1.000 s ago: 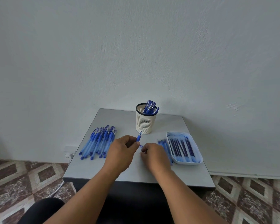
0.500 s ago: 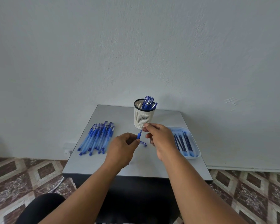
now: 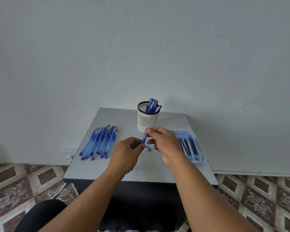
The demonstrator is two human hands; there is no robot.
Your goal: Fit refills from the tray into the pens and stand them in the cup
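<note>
Now, largest to smallest:

1. bench (image 3: 141, 171): layout same as a second ago. Unfilled pens (image 3: 99, 142) lie in a row at the left, the cup (image 3: 147, 119) stands at the back centre with finished pens leaning in it, and the tray (image 3: 200, 148) sits at the right with refills inside.
2. right hand (image 3: 164, 144): a second ago it was low on the bench beside the tray; it has since lifted toward the cup's base. Its grip is a thumb-and-forefinger pinch at the top end of the pen in hand (image 3: 144, 139); whether it pinches a refill tip or the nose piece is too small to tell.
3. left hand (image 3: 126, 153): barely moved. Fingers curled round the lower barrel, pen tilted nearly upright between both hands.
4. A small blue piece (image 3: 148, 148), likely a cap, lies on the bench just under the hands.
5. Read: refill insertion or tip closing for this pen is under way. Cup step not yet done.
</note>
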